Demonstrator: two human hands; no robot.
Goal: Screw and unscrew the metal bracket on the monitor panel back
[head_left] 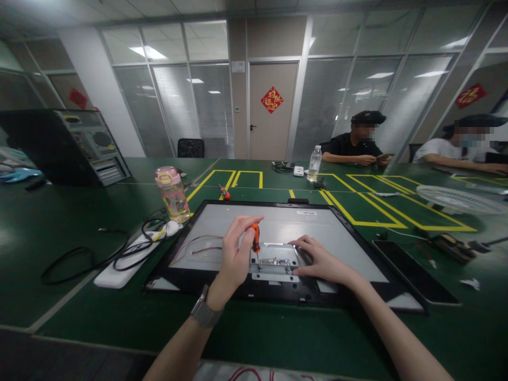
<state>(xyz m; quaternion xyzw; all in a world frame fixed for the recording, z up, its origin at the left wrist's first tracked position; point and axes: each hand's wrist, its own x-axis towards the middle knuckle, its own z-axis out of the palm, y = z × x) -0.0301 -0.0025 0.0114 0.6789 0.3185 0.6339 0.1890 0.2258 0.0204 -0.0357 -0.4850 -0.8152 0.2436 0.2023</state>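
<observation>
A flat monitor panel (341, 233) lies face down in its black frame on the green table. My left hand (234, 254) is closed around an orange-handled screwdriver (256, 239), held upright with its tip on a small metal board cover (278, 264) with ports at the panel's near edge. My right hand (317, 259) lies flat with fingers spread, pressing on the right side of that metal cover. Thin wires (198, 244) run across the panel's left part.
A pink-lidded bottle (173, 194), black cables (99, 254) and a white strip (123, 264) lie left. A computer case (79, 145) stands far left. A second screwdriver (224, 193) and water bottle (314, 164) sit beyond. Two people sit at back right. A fan grille (460, 200) rests right.
</observation>
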